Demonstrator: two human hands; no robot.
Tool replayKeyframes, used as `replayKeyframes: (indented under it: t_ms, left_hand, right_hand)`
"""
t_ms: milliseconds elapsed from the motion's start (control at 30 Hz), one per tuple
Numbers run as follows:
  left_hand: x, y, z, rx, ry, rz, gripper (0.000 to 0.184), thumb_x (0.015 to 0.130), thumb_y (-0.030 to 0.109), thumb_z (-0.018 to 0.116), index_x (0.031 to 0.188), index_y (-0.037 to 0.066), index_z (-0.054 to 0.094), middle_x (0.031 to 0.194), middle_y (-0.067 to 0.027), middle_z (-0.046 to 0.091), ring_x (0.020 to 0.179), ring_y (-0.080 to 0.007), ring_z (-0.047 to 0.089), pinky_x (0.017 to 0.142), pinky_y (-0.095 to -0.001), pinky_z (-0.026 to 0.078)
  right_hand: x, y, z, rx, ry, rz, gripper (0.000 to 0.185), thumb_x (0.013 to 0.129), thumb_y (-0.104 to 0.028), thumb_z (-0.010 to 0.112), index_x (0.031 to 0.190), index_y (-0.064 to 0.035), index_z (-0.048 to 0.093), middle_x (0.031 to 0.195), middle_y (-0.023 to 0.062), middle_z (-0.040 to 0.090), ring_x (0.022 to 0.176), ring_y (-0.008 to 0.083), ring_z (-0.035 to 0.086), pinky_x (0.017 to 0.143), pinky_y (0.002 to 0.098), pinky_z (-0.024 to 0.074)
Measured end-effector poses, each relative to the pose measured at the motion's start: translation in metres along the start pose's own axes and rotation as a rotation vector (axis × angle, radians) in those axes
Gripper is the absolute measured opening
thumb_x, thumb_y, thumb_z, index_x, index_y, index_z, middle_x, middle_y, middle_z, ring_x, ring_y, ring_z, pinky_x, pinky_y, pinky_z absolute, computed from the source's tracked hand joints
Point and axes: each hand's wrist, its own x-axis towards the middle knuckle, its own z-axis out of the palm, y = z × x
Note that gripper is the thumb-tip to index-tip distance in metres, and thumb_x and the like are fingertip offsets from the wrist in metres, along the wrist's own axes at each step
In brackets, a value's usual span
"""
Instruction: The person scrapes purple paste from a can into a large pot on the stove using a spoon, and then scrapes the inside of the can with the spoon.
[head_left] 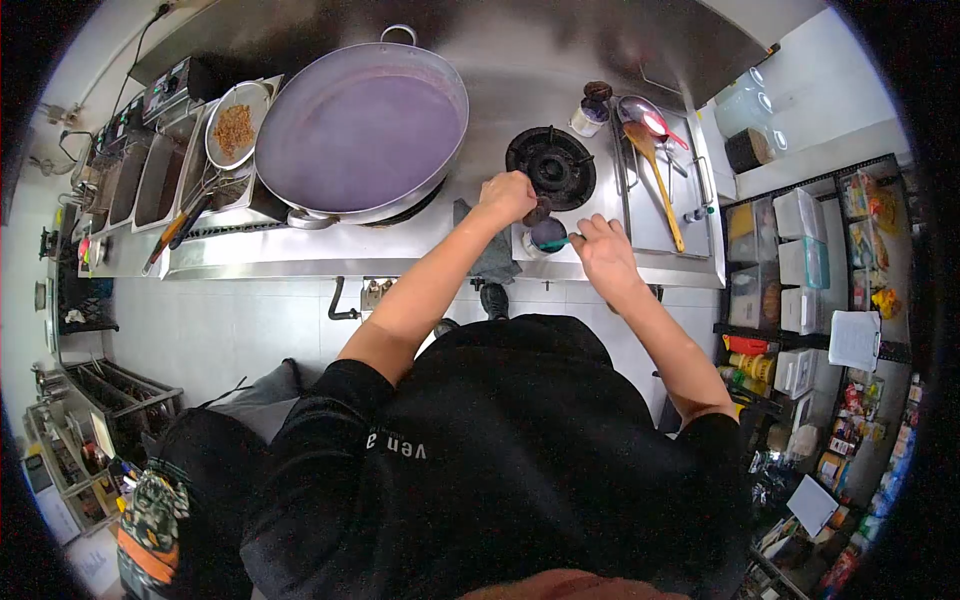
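My left hand [508,197] is closed at the dark, round, lid-like piece [538,210] at the rim of a small can [533,249]. Dark purple stuff shows inside this can, which stands near the counter's front edge. From the right, my right hand [605,252] pinches a thin teal-handled tool [556,243] lying across the can's mouth; its working end cannot be made out. A grey cloth [487,250] lies just left of the can, hanging over the edge.
A wide metal pot [455,150] of purple liquid stands at left, beside a bowl of brown crumbs [236,130]. Behind my hands are a black burner [550,168] and another can [588,120]. A wooden spoon [655,185] lies at right. Another person [190,500] is at lower left.
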Motion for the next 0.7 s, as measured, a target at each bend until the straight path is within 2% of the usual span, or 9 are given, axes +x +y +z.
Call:
replayKeyframes:
  t_ms: [133, 233, 300, 433, 500, 533, 600, 667, 700]
  left_hand:
    - [-0.005, 0.0, 0.0, -0.005, 0.038, 0.001, 0.014, 0.072, 0.021, 0.068, 0.083, 0.016, 0.074, 0.092, -0.012, 0.07, 0.093, -0.0297, 0.066, 0.086, -0.0426, 0.05]
    - [-0.008, -0.001, -0.001, 0.017, 0.069, 0.015, 0.016, 0.072, 0.022, 0.069, 0.084, 0.014, 0.074, 0.091, -0.0132, 0.07, 0.091, -0.0301, 0.066, 0.084, -0.0414, 0.051]
    - [-0.009, -0.002, -0.001, 0.019, 0.065, 0.009, 0.016, 0.072, 0.022, 0.069, 0.084, 0.014, 0.073, 0.09, -0.0132, 0.07, 0.091, -0.0302, 0.066, 0.084, -0.0416, 0.051]
    - [-0.015, 0.001, -0.002, -0.019, 0.021, -0.015, 0.016, 0.072, 0.022, 0.068, 0.085, 0.014, 0.074, 0.09, -0.0136, 0.07, 0.09, -0.0312, 0.066, 0.083, -0.0421, 0.051]
    - [-0.015, 0.001, -0.002, -0.038, 0.015, -0.024, 0.016, 0.072, 0.021, 0.068, 0.085, 0.014, 0.074, 0.09, -0.0137, 0.07, 0.09, -0.0314, 0.066, 0.084, -0.0421, 0.051]
    - [-0.015, 0.0, 0.001, -0.025, 0.034, -0.008, 0.017, 0.072, 0.021, 0.068, 0.086, 0.013, 0.073, 0.09, -0.0137, 0.07, 0.089, -0.0317, 0.066, 0.084, -0.042, 0.052]
    - [-0.016, -0.002, 0.002, -0.016, 0.061, 0.0, 0.018, 0.072, 0.021, 0.068, 0.087, 0.012, 0.073, 0.09, -0.0138, 0.07, 0.088, -0.032, 0.066, 0.084, -0.0419, 0.052]
    - [-0.02, -0.003, 0.0, -0.033, 0.042, 0.035, 0.018, 0.072, 0.021, 0.066, 0.086, 0.014, 0.074, 0.095, -0.0133, 0.069, 0.098, -0.0304, 0.064, 0.087, -0.0435, 0.05]
    - [-0.02, -0.005, 0.001, -0.036, 0.041, 0.032, 0.018, 0.072, 0.021, 0.066, 0.086, 0.014, 0.074, 0.095, -0.0133, 0.069, 0.098, -0.0304, 0.064, 0.087, -0.0435, 0.05]
  right_hand:
    - [0.017, 0.009, 0.018, -0.053, 0.016, -0.064, 0.016, 0.074, -0.011, 0.056, 0.083, -0.0055, 0.067, 0.089, 0.0047, 0.057, 0.093, 0.0207, 0.053, 0.076, 0.0344, 0.0415]
    - [0.018, 0.014, 0.028, -0.119, -0.108, -0.014, 0.016, 0.075, -0.013, 0.056, 0.083, -0.0061, 0.068, 0.09, 0.0054, 0.059, 0.095, 0.0207, 0.054, 0.076, 0.0337, 0.0423]
    - [0.012, 0.008, 0.03, -0.168, -0.192, 0.124, 0.015, 0.076, -0.013, 0.056, 0.083, -0.0065, 0.068, 0.089, 0.0076, 0.06, 0.096, 0.022, 0.055, 0.077, 0.0336, 0.0434]
    - [0.004, -0.006, 0.032, -0.118, -0.286, 0.217, 0.015, 0.076, -0.014, 0.055, 0.081, -0.0069, 0.067, 0.087, 0.0088, 0.061, 0.095, 0.0231, 0.056, 0.077, 0.0344, 0.0439]
    - [0.006, -0.01, 0.037, 0.012, -0.316, 0.294, 0.016, 0.076, -0.013, 0.054, 0.084, -0.0065, 0.067, 0.088, 0.0095, 0.06, 0.094, 0.0235, 0.056, 0.078, 0.0363, 0.0438]
    - [0.007, -0.011, 0.035, 0.007, -0.309, 0.282, 0.016, 0.076, -0.013, 0.054, 0.084, -0.0065, 0.067, 0.088, 0.0095, 0.06, 0.094, 0.0235, 0.056, 0.078, 0.0363, 0.0438]
    - [0.01, -0.013, 0.026, -0.029, -0.173, 0.124, 0.019, 0.077, -0.013, 0.054, 0.088, -0.0049, 0.067, 0.087, 0.0089, 0.058, 0.092, 0.0235, 0.056, 0.078, 0.0373, 0.0431]
    - [0.014, -0.009, 0.011, -0.05, -0.164, 0.044, 0.02, 0.077, -0.012, 0.054, 0.091, -0.003, 0.065, 0.086, 0.0083, 0.056, 0.088, 0.0237, 0.054, 0.077, 0.0376, 0.0422]
    - [0.016, -0.007, 0.003, -0.042, -0.057, -0.012, 0.019, 0.077, -0.011, 0.054, 0.09, -0.0022, 0.065, 0.085, 0.0082, 0.056, 0.088, 0.0239, 0.053, 0.076, 0.0377, 0.0419]
